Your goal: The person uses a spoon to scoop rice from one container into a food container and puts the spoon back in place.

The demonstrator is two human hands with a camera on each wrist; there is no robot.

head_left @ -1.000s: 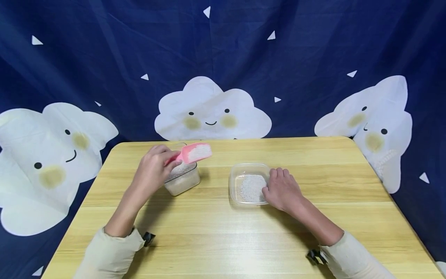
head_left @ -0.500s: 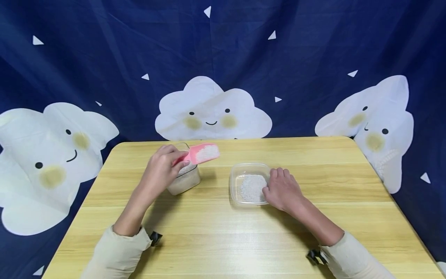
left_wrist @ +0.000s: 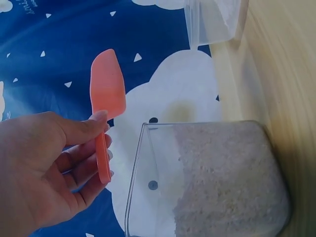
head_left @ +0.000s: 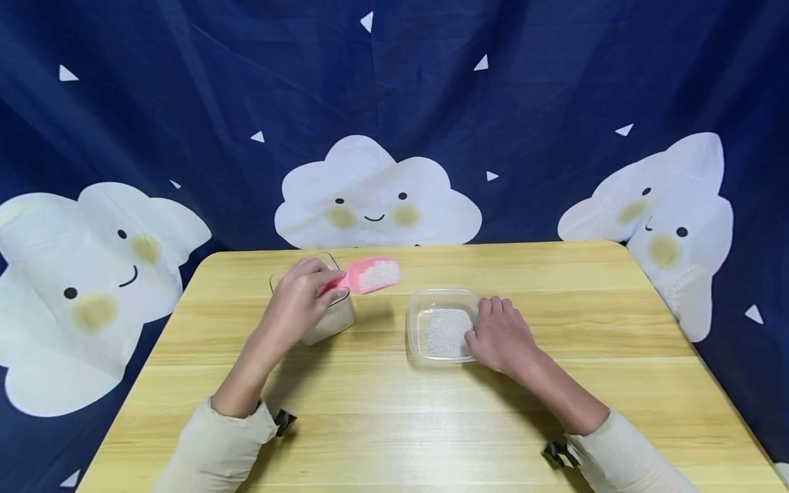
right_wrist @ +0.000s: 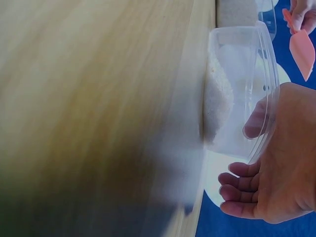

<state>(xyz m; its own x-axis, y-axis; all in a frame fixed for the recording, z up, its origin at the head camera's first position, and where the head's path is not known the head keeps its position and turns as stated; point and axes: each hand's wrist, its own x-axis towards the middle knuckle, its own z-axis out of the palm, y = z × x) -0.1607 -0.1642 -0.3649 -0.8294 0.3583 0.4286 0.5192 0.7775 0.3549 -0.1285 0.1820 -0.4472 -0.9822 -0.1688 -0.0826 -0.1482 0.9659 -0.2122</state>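
My left hand (head_left: 298,301) pinches the handle of a pink scoop (head_left: 374,275) between thumb and fingers. White grains fill the scoop's bowl, raised above the table. Below and partly behind that hand stands a tall clear canister (head_left: 329,324), which the left wrist view shows largely filled with grains (left_wrist: 227,182). My right hand (head_left: 502,337) holds the right side of a low clear plastic container (head_left: 411,329). In the right wrist view its thumb (right_wrist: 256,121) lies inside the rim and the fingers curl outside. A patch of white grains (head_left: 446,332) covers part of the container's floor.
Both vessels stand on a light wooden table (head_left: 382,411), a gap of bare wood between them. A dark blue curtain (head_left: 524,103) with cloud faces hangs behind the table's far edge. Black pieces (head_left: 557,453) sit at both sleeve cuffs.
My left hand has carried the loaded scoop rightward, from over the tall canister to the gap beside the low container. The right hand and its container have stayed put.
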